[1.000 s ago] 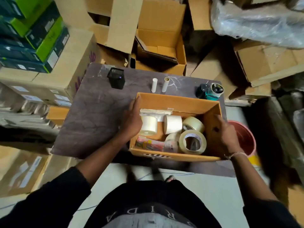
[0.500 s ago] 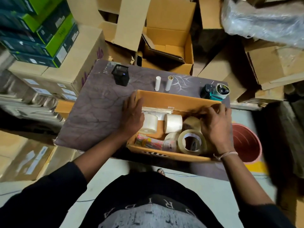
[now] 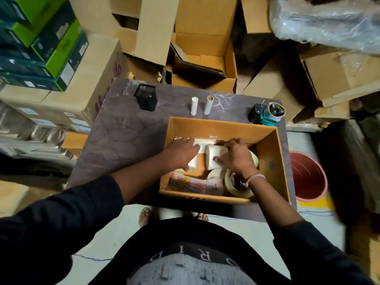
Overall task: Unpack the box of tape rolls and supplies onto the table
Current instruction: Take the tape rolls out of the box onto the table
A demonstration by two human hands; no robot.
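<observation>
An open cardboard box (image 3: 222,124) stands on the dark table (image 3: 123,140). Both hands are inside it. My left hand (image 3: 181,153) lies over a white roll (image 3: 193,163) at the left, its fingers stretched to a flat packet (image 3: 205,140) against the back wall; whether it grips anything is unclear. My right hand (image 3: 236,158) is curled around a second white roll (image 3: 212,155) in the middle, thumb on its face. A clear tape roll (image 3: 231,189) and a colourful packet (image 3: 189,183) lie along the near wall. Another roll is half hidden under my right hand.
On the table behind the box stand a black mesh holder (image 3: 146,97), two white tubes (image 3: 194,105) and a teal tape dispenser (image 3: 267,114). A red bucket (image 3: 308,177) sits on the floor to the right. Stacked cardboard boxes (image 3: 205,48) surround the table.
My left hand left the box's left wall and moved in over the left roll. My right hand came off the right wall and moved left onto the middle white roll.
</observation>
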